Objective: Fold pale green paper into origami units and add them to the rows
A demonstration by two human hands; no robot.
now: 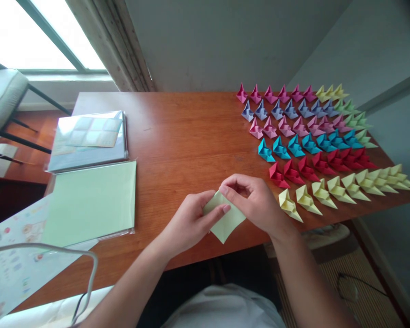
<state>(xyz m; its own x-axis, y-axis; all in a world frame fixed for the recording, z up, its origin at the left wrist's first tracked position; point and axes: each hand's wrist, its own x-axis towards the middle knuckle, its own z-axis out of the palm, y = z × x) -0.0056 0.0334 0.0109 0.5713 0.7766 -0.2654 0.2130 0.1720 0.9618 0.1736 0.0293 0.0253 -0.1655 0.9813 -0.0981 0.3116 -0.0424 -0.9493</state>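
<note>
A small pale green paper, partly folded, is held above the table's front edge. My left hand grips its left side, thumb lying across the face of the paper. At the upper corner, my right hand pinches the paper between thumb and fingers. Part of the paper is hidden behind both hands. Just right of my right hand stands the nearest folded pale yellow paper piece, the first of a long row.
Rows of folded pieces, such as the blue one and red one, cover the right of the wooden table. At left lie a green paper stack, a wrapped pack and a white cable.
</note>
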